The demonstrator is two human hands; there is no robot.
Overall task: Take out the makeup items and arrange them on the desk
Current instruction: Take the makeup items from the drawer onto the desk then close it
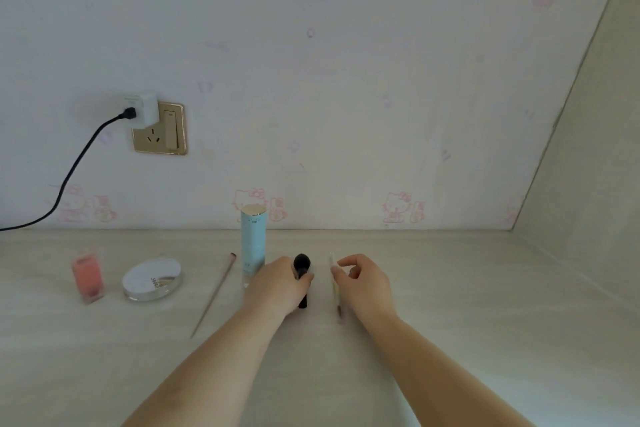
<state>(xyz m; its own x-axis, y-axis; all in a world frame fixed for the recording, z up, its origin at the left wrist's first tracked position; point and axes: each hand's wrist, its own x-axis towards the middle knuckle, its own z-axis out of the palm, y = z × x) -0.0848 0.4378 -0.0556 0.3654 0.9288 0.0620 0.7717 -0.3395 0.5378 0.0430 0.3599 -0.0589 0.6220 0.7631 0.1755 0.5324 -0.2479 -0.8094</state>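
A row of makeup items lies on the pale wooden desk (450,322). From the left: a pink bottle (87,277), a round white compact (152,279), a thin brown pencil (214,295), and a tall light-blue tube (253,242) standing upright. My left hand (278,284) is closed on a black brush (302,270), whose bristle head points toward the wall. My right hand (363,282) rests over a slim clear tube (335,284) lying on the desk, thumb and forefinger curled close to its far end.
A wall with cartoon-cat wallpaper rises at the desk's back edge. A gold socket plate (160,130) holds a white charger (142,109) whose black cable (69,177) runs down to the left. A side panel (588,184) closes the right.
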